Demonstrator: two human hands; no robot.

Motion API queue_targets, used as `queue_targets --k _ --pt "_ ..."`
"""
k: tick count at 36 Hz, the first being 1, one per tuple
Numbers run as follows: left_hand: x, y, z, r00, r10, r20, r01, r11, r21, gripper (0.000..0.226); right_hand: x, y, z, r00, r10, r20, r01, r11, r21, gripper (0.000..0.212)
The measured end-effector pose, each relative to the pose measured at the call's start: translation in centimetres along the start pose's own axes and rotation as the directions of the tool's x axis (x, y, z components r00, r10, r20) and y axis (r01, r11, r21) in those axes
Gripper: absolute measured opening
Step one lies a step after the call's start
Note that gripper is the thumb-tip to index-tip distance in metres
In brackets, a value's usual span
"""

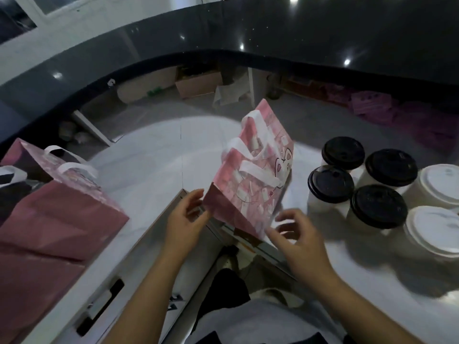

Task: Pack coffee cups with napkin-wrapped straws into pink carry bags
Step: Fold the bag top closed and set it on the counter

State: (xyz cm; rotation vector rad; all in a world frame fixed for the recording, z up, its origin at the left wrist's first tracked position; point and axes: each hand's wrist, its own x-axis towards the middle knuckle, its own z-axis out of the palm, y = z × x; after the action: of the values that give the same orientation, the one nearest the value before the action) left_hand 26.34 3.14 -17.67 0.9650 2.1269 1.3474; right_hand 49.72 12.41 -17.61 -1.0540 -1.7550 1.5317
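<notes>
A flat, folded pink carry bag (250, 184) with white handles and a cat drawing stands tilted over the front edge of the white counter (154, 155). My left hand (183, 217) pinches its lower left corner between thumb and fingers. My right hand (295, 237) hovers at its lower right corner with loosely curled fingers, the index tip just touching the bag. To the right stand several white cups with black lids (330, 182) and two with white lids (437, 232). No straws or napkins are in view.
Two more pink bags (57, 212) stand open at the left edge of the counter. A raised dark counter (273, 31) curves across the back. Below my arms there is a cabinet front with a black handle (101, 306).
</notes>
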Motion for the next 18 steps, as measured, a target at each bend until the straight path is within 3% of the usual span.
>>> queue_targets --k 3,5,11,18 --pt "-0.1 -0.5 0.8 0.989 -0.057 -0.134 0.053 0.998 -0.037 0.021 -0.6 1.4 1.4 0.998 0.030 0.058 -0.020 0.985 -0.173 0.022" --pt "-0.1 -0.5 1.2 0.987 -0.040 -0.154 0.038 0.999 -0.014 0.020 -0.3 1.9 1.9 0.997 0.008 0.077 0.019 0.939 -0.343 0.027" --pt "0.6 -0.6 0.8 0.996 0.078 -0.047 -0.074 0.992 0.098 0.024 1.5 0.9 2.3 0.984 -0.178 0.006 0.139 0.750 -0.647 0.023" --pt "1.1 -0.7 0.6 0.995 0.101 0.021 -0.103 0.985 0.142 0.028 3.9 -0.2 1.8 0.977 -0.203 -0.058 0.090 0.647 -0.757 0.017"
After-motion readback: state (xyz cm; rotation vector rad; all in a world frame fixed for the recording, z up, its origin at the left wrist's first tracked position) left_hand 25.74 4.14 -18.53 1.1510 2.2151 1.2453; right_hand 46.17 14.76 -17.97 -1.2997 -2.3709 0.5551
